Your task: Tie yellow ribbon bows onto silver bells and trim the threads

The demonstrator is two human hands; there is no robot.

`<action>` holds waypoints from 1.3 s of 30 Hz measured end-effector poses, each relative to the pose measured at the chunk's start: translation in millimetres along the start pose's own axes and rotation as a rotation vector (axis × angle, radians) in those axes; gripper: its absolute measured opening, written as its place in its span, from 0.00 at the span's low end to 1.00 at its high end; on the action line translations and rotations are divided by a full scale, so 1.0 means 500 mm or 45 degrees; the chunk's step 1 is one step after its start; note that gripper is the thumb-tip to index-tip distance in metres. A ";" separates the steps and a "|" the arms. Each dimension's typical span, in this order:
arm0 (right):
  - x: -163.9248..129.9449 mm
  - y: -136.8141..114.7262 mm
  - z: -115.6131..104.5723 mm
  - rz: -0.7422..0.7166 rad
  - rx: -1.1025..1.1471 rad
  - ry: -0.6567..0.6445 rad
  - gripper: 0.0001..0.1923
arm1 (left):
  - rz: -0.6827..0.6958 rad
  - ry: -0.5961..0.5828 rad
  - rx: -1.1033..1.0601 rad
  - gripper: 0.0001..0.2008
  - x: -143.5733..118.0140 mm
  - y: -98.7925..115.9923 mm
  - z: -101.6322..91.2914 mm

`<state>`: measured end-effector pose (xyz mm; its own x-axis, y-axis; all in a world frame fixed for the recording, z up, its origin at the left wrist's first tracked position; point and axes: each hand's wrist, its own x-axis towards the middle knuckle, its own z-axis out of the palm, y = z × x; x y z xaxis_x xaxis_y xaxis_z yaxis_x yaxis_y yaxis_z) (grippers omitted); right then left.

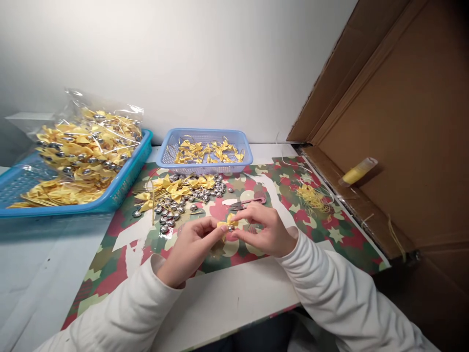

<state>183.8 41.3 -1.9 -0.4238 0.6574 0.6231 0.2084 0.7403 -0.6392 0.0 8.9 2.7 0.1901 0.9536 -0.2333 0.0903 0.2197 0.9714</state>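
Observation:
Between my two hands, over the camouflage-patterned sheet, is a small yellow ribbon bow (pixel 230 219) with a silver bell-like bead (pixel 230 228) at its middle. My left hand (pixel 200 239) pinches the bow from the left with thumb and forefinger. From the other side, the fingertips of my right hand (pixel 261 229) close on the bow and bead. Just beyond my right hand lie small thread snips (pixel 249 203) with a pink handle. Left of them spreads a pile of shiny silver beads (pixel 172 215), with loose yellow bows (pixel 178 190) on top.
A light blue basket (pixel 205 168) holding yellow bows stands at the back. At the left, a larger blue basket (pixel 110 203) carries a clear bag (pixel 91 137) full of bows. Yellow thread scraps (pixel 313 198) lie at right, near a cardboard wall (pixel 395 127) with a yellow tube (pixel 359 171).

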 end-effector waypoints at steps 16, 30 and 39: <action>-0.011 -0.017 0.032 0.675 0.195 0.146 0.07 | 0.604 0.438 0.522 0.09 -0.005 -0.021 0.003; -0.009 -0.009 0.033 0.784 0.710 -0.104 0.20 | 0.756 0.356 0.637 0.09 -0.007 -0.015 0.000; -0.011 -0.007 0.033 0.866 0.855 -0.161 0.23 | 0.609 0.233 0.496 0.11 -0.005 -0.017 -0.001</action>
<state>170.8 32.9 -10.7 -0.4986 0.8668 -0.0036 -0.0869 -0.0541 -0.9948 -1.7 4.9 -5.1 0.1307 0.9550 0.2661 0.3920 -0.2963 0.8709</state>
